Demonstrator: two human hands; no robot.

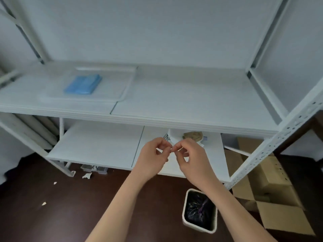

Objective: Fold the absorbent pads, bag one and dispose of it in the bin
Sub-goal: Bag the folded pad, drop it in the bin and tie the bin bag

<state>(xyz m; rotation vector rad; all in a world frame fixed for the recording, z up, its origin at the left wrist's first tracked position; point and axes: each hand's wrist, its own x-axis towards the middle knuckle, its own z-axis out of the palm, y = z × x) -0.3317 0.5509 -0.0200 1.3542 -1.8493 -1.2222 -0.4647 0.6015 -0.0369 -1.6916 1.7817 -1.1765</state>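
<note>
The place looks like a storeroom or back room. A white metal shelving rack with perforated uprights stands against a bare pale wall, its shelves nearly bare. Flattened and open cardboard boxes lie on the dark wood floor beside the rack, paper scraps are scattered on the boards, and a small white bin with a black liner stands near the boxes.
</note>
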